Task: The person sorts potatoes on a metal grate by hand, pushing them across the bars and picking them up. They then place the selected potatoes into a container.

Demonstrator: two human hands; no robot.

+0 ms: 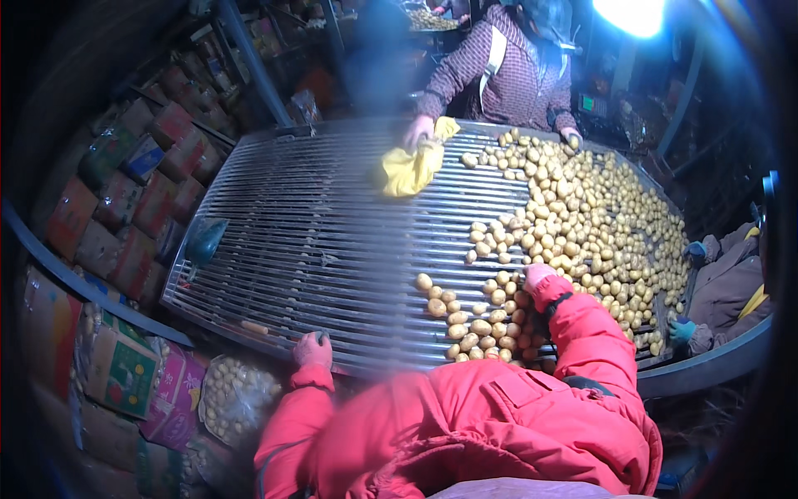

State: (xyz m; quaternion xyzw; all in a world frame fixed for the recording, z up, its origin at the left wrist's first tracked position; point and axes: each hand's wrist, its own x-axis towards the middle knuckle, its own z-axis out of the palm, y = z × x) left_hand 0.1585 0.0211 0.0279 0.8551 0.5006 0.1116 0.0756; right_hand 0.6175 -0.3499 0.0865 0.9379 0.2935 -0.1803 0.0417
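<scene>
A slatted metal sorting table (299, 249) stretches before me, its right half covered by a heap of potatoes (586, 206). My left hand (313, 350), in a pink glove, rests at the near edge of the slats; whether it grips something dark at its fingertips I cannot tell. My right hand (538, 275), gloved in pink too, reaches into the near side of the heap and touches potatoes; its fingers are partly hidden. Looser potatoes (480, 327) lie nearer my body, left of my right sleeve.
Across the table a co-worker (511, 75) holds a yellow cloth or bag (411, 168). Another worker's gloved hands (682, 329) are at the right end. Stacked cartons (131, 206) stand left; a bag of potatoes (237, 396) is below. A teal object (206, 240) lies on the slats.
</scene>
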